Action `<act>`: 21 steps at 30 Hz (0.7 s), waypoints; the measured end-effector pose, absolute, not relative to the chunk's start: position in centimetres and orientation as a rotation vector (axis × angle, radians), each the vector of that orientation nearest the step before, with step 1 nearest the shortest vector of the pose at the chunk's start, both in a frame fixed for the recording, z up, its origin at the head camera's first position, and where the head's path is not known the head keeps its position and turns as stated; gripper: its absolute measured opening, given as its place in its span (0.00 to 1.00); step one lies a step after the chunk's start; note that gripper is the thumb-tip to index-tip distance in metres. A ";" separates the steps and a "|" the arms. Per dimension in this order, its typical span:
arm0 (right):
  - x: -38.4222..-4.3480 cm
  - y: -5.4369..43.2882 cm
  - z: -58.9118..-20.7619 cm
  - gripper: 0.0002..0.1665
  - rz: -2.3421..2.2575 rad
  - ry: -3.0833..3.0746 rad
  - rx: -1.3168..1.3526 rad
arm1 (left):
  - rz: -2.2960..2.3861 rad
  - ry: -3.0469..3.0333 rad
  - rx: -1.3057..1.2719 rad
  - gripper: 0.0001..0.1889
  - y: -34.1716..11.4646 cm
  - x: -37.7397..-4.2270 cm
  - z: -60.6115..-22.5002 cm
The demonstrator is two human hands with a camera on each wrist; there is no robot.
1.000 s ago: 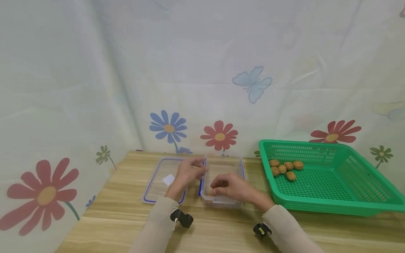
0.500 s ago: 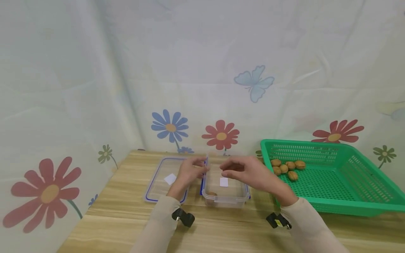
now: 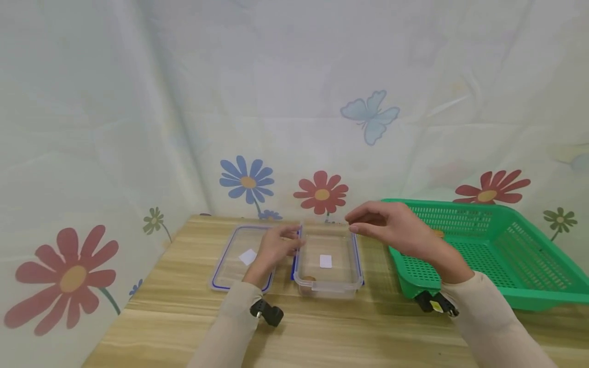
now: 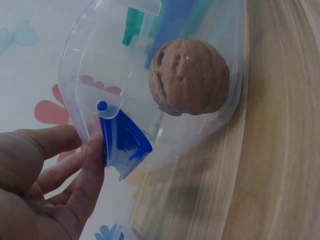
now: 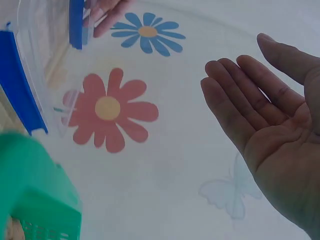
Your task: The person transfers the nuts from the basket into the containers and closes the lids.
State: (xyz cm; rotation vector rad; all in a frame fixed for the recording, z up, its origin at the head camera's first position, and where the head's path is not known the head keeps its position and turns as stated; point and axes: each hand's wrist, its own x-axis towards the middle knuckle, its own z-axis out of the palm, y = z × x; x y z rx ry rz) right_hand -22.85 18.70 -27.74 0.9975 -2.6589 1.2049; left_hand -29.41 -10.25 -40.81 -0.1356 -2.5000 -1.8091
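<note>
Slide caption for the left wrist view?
Left hand touching a clear container at its blue clip, one walnut inside.

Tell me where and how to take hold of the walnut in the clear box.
Come from above, through the open top of the clear box, and pinch the walnut across its rounded middle. It sits by the box's near left corner, so its far and right sides seem to leave the most room.

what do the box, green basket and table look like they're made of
Box: probably clear, glossy plastic, since its walls are see-through. Green basket: likely moulded plastic, slightly shiny, with perforated walls. Table: satin wood or printed laminate; streaky grain fits either.
</note>
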 end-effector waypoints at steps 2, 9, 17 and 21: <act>-23.0 19.4 -27.3 0.15 1.185 -2.664 0.975 | -1.808 -2.497 -0.135 0.23 -10.3 -29.3 -40.7; -24.0 22.3 -25.5 0.15 1.173 -2.646 0.944 | -1.826 -2.485 -0.133 0.23 -10.2 -29.3 -40.7; -25.2 25.5 -24.8 0.21 1.065 -2.753 0.757 | -1.831 -2.489 -0.122 0.23 -10.2 -29.2 -40.6; -26.3 27.2 -25.3 0.22 1.030 -2.787 0.723 | -1.830 -2.491 -0.121 0.23 -10.2 -29.2 -40.6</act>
